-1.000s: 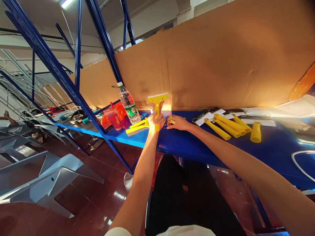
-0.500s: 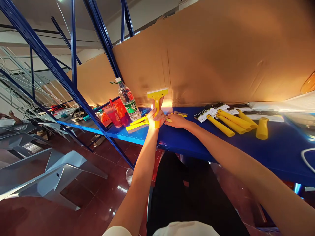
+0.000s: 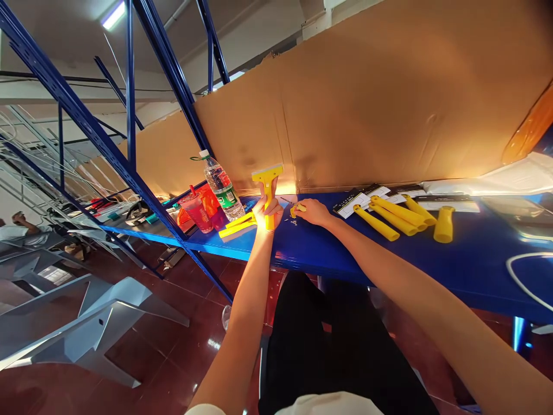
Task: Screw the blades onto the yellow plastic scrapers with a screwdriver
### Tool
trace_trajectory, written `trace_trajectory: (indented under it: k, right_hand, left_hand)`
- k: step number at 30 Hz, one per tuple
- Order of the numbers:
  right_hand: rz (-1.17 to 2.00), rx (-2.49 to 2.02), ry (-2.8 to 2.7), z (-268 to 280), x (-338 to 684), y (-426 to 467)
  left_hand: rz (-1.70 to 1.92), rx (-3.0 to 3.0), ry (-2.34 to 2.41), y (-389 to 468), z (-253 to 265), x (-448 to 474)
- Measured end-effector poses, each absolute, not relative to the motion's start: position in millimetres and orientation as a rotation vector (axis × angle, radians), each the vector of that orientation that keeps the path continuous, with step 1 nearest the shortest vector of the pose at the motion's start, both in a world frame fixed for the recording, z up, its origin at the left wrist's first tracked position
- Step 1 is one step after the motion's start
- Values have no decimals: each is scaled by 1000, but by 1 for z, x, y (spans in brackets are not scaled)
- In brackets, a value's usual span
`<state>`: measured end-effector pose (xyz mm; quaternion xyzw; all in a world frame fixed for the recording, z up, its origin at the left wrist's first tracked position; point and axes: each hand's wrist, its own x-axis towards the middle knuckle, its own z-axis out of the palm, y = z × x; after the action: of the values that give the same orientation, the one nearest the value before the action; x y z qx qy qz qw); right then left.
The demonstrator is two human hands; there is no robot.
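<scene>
Head view. Left hand point(image 3: 267, 211) clenched around the handle of a yellow scraper point(image 3: 268, 177), held upright with the wide head on top, just above the blue shelf point(image 3: 328, 253) and in front of the cardboard sheet point(image 3: 367, 109). Right hand point(image 3: 311, 211) resting low on the shelf just right of the scraper, fingers curled around a small yellow piece point(image 3: 296, 208); too small to tell what sort of piece. Tiny bits scattered on the shelf just beneath that hand.

Just left of the left hand, flat yellow scraper parts point(image 3: 237, 225) lying near the shelf edge. Behind them a water bottle point(image 3: 219, 185) with a green label, tilted in the frame, and beside it a red drink cup point(image 3: 197, 210) with a straw. Well to the right, a row of yellow handles point(image 3: 393, 216) lying side by side, one shorter handle point(image 3: 444, 225) apart at the end, all partly on printed cards point(image 3: 360, 203). Further right, a white cable point(image 3: 525, 276) looped on the shelf. Blue rack posts point(image 3: 173, 63) rising on the left; grey metal pieces point(image 3: 86, 323) on the red floor below.
</scene>
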<state>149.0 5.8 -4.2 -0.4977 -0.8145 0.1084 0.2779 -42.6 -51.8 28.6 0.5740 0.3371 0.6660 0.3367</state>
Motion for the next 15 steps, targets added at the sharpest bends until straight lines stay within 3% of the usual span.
trace_trajectory:
  k: [15]
  right_hand:
    - [278, -1357, -2379, -1, 150, 12]
  left_hand:
    - [1676, 1011, 398, -46, 27, -42]
